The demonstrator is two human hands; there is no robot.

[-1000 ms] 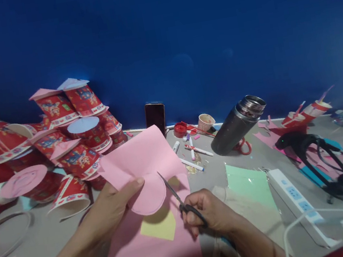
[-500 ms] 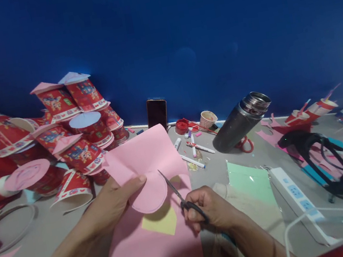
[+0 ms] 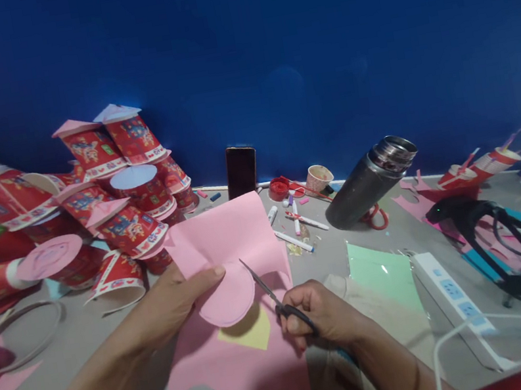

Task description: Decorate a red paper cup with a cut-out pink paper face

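Observation:
My left hand pinches a sheet of pink paper, thumb on top. The lower part of that paper is cut into a rounded edge, with a drawn line along it. My right hand grips black-handled scissors, whose blades point up and left at the cut beside the rounded part. Beneath lies a larger pink sheet with a curved piece cut out of it. A yellow piece of paper rests on that sheet.
Red paper cups with paper tops are stacked at left. A phone leans against the blue wall. Markers, a dark flask, a green sheet, a power strip and a black strapped device lie to the right.
The view has shifted slightly, so the background things sit a little further right. The hands, scissors and pink paper keep nearly the same pose.

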